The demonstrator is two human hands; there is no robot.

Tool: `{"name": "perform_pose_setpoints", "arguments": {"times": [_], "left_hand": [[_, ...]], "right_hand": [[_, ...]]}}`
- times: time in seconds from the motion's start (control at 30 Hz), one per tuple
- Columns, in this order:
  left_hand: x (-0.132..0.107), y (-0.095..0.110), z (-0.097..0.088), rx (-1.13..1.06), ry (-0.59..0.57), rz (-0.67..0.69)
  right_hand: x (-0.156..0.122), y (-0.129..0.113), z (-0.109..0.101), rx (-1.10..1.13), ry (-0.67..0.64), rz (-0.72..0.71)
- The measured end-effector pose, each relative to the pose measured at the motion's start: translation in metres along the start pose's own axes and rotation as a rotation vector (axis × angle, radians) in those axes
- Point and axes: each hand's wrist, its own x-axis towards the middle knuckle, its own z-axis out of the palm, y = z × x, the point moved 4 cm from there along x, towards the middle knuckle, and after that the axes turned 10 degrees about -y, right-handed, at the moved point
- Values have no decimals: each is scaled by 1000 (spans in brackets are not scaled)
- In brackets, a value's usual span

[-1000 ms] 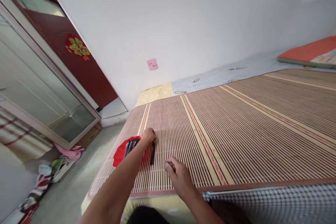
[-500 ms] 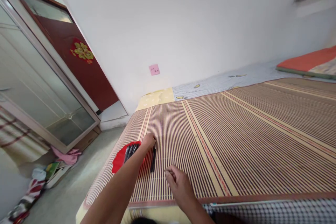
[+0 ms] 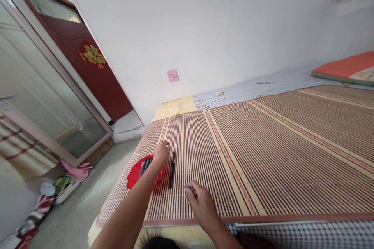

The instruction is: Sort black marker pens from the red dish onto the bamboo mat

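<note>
Two hands are working on the bamboo mat (image 3: 263,151).
The red pouch (image 3: 133,174) is lying at 8 o'clock of the left hand (image 3: 162,152), which is drawing off the black pen (image 3: 172,169), now free at its 3 o'clock; the right hand (image 3: 201,202) is resting at the pen's 5 o'clock. Both grips are narrow; their contents I cannot tell.

Left hand (image 3: 161,153) & forearm hide part of the red pouch (image 3: 134,172); fingertips out of sight, grip unclear. Dark pens (image 3: 145,164) in pouch too small to count. Pink note (image 3: 173,75) far beyond pouch: writing illegible. Orange cushion (image 3: 344,66) far right of pouch, cut by frame edge.
</note>
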Motion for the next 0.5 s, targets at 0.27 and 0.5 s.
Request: {"name": "perform_pose_setpoints", "arguments": {"times": [0.27,0.5], "left_hand": [[-153,-39,1,-278,329,110],[-283,-113,103,-616,326,-51]], "right_hand": [[-10,-22,3,-41,-121,-68],[-10,-17,2,-129,-116,-71]]}}
